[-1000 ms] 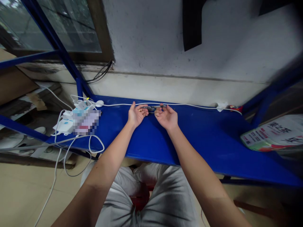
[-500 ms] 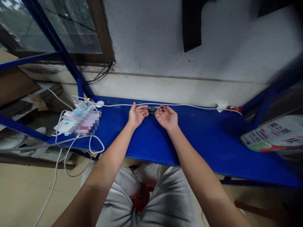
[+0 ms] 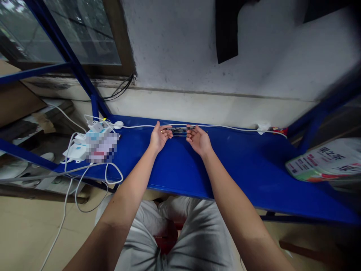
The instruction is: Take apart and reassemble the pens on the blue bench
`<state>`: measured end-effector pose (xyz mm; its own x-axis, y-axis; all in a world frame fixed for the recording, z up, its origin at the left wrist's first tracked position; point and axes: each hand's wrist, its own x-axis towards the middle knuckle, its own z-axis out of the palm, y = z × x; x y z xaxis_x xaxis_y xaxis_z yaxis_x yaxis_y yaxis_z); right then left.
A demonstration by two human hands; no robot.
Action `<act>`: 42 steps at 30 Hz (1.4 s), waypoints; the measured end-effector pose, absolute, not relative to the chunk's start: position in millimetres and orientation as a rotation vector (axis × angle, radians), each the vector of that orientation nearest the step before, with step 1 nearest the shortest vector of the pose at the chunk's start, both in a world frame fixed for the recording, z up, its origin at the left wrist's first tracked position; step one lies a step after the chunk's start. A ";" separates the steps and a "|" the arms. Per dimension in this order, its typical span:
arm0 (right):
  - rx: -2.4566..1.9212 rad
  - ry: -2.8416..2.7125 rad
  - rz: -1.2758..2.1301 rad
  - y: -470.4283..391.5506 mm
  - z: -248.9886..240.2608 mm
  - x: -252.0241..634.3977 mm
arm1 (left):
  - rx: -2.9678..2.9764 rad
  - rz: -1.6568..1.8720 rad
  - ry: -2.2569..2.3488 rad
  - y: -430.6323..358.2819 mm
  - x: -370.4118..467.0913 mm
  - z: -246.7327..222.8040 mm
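Several slim dark pens point(image 3: 179, 131) lie side by side, level, above the back part of the blue table point(image 3: 180, 165). Fingers of my left hand point(image 3: 160, 138) are closed around their left ends. Their right ends sit in the curled fingers of my right hand point(image 3: 199, 140), with the thumb on top. Only the middle stretch of the pens shows between the hands; the ends are partly hidden by fingers. A ring is on a left finger.
A white cable point(image 3: 225, 126) runs along the table's back edge, behind the hands. White power strips point(image 3: 77, 150) and looped cords crowd the left end. On the right stands a printed plastic package point(image 3: 324, 160). Blue frame posts point(image 3: 94, 107) rise at the sides.
My hands have moved slightly apart, and the fingers have spread back toward the pens' ends. More of the pens' middle now shows, lined up more evenly.
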<state>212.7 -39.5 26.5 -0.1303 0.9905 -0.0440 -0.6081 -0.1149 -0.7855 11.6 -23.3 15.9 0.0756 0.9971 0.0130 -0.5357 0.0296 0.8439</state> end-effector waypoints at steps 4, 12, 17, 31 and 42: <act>-0.948 -0.929 1.210 -29.7 13.9 212.3 | 1.041 1.453 0.913 -17.6 7.5 8.6; -1.136 -1.137 0.960 -7.5 -6.0 213.8 | 1.548 1.485 1.185 -12.7 -4.0 0.7; -1.241 -1.251 0.758 -1.7 -15.4 218.0 | 1.634 1.565 1.290 2.0 -6.4 3.9; -1.458 -1.797 0.518 -6.7 -24.4 219.3 | 1.640 1.331 1.345 50.6 2.6 -5.4; -1.475 -1.856 0.507 -3.1 -27.2 222.2 | 2.053 0.986 1.190 45.0 11.5 -6.8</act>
